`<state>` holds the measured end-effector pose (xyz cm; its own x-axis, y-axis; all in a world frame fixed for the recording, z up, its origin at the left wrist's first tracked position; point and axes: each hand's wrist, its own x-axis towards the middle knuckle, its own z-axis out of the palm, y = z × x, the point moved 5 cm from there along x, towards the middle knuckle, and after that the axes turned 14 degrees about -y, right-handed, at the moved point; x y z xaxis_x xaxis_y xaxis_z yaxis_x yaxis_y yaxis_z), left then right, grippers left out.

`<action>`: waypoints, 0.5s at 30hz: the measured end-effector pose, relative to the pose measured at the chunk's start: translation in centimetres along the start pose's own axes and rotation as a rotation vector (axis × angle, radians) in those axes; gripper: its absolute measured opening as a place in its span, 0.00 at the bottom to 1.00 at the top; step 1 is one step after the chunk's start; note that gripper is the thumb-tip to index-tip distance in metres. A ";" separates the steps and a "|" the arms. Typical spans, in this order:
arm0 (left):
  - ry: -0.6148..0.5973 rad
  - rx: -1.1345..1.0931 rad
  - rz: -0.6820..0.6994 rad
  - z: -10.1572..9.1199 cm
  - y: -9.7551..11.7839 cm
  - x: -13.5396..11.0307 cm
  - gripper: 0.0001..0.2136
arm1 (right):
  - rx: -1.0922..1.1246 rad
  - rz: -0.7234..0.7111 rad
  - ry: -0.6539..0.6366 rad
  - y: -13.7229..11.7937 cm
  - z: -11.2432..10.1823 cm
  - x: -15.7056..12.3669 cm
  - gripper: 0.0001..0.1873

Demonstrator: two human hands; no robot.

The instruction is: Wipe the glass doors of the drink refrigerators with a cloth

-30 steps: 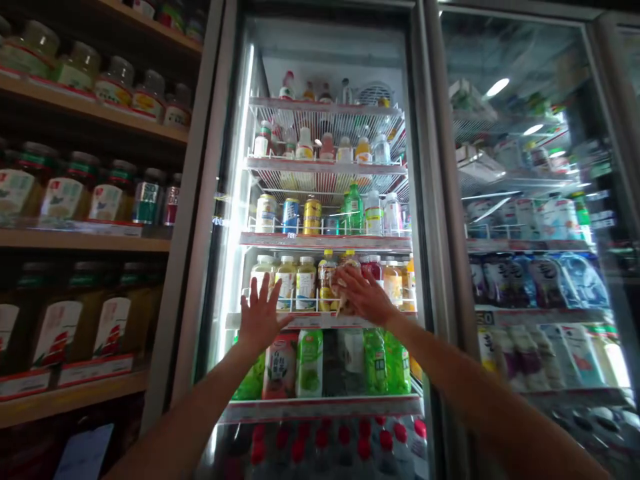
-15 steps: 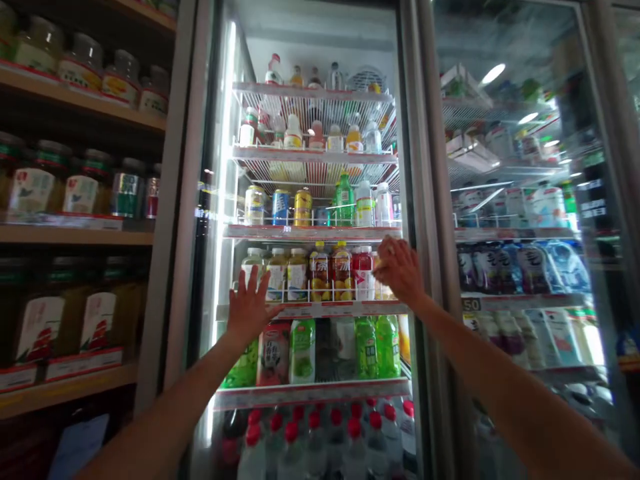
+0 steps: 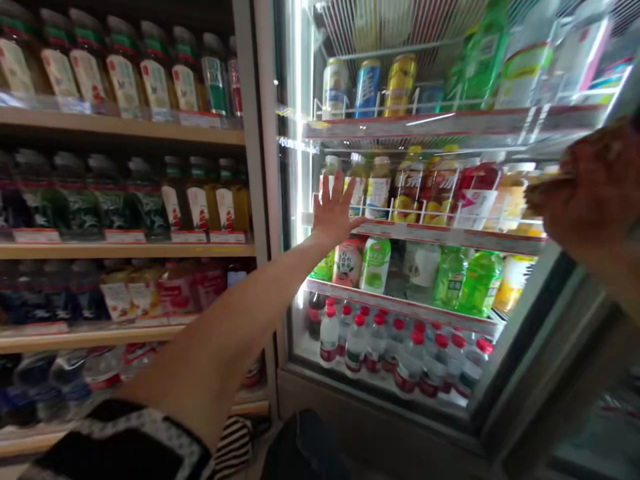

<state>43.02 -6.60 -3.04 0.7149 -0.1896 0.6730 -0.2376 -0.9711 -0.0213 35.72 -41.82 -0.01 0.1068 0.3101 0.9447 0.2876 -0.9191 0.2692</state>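
Flanking left hand point(image 3: 334, 212): bottles point(image 3: 376, 188), shelf edge point(image 3: 450, 235).

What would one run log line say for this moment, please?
left hand: open, fingers spread, at fridge shelf edge | right hand: at frame's right edge, blurred, grip unclear | red-capped bottles: lowest shelf
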 end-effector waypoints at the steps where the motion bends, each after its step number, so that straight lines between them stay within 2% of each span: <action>1: 0.014 0.003 0.001 0.1 0.0 -0.1 0.40 | -0.023 0.056 0.056 -0.3 0.2 0.2 0.26; 3: 0.043 0.007 -0.003 0.4 0.0 -0.3 0.38 | -0.104 0.099 0.042 -2.8 1.4 -0.7 0.27; 4: 0.053 0.003 -0.009 0.6 0.1 -0.5 0.37 | -0.125 0.050 -0.009 -4.6 2.3 -1.7 0.28; 6: 0.060 -0.022 -0.025 0.9 0.3 -0.9 0.36 | -0.142 -0.224 -0.190 -8.7 4.3 -4.0 0.27; 7: 0.062 -0.040 -0.033 1.0 0.4 -1.0 0.35 | -0.156 -0.332 -0.250 -10.1 5.0 -4.8 0.27; 8: 0.066 -0.058 -0.038 1.1 0.5 -1.2 0.34 | -0.169 -0.380 -0.272 -10.6 5.3 -5.1 0.27; 9: 0.072 -0.074 -0.040 1.2 0.6 -1.3 0.34 | -0.180 -0.367 -0.271 -10.4 5.2 -4.7 0.27; 10: 0.082 -0.086 -0.042 1.3 0.7 -1.4 0.33 | -0.185 -0.290 -0.245 -9.4 4.8 -3.7 0.27; 13: 0.101 -0.094 -0.052 1.7 0.7 -1.5 0.33 | -0.164 0.045 -0.105 -5.2 2.8 -0.2 0.28; 15: 0.097 -0.097 -0.042 2.1 0.7 -1.8 0.33 | -0.158 0.067 -0.060 -4.4 2.4 -0.2 0.30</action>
<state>42.88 -7.24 -5.81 0.6601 -0.1296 0.7399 -0.2742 -0.9586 0.0767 36.71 -37.31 -1.81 0.1787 0.2563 0.9499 0.1255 -0.9635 0.2364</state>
